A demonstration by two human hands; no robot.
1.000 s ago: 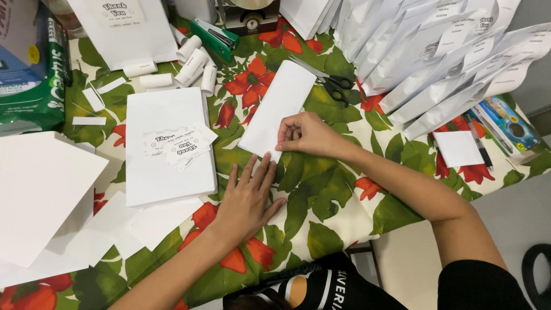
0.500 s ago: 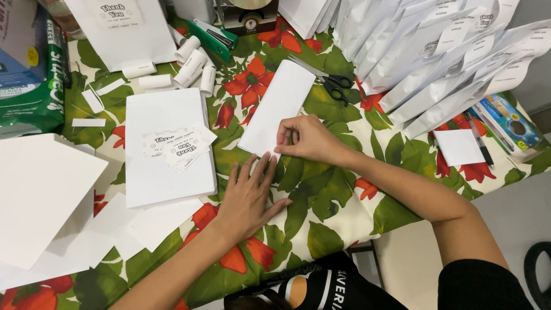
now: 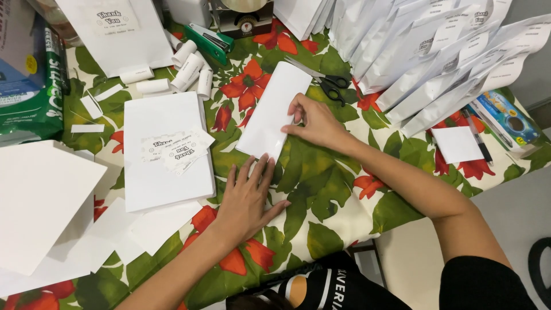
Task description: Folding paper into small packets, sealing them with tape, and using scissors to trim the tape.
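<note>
Folded white paper lies slanted at the middle of the flower-print tabletop, its right edge pinched by the fingers of the right hand, while the left hand lies open and flat at six o'clock from it, fingertips touching its lower end. At nine o'clock of the left hand sits a white sheet carrying small printed labels; at one o'clock of the right hand lie black-handled scissors, with a fan of white paper bags farther toward two o'clock.
</note>
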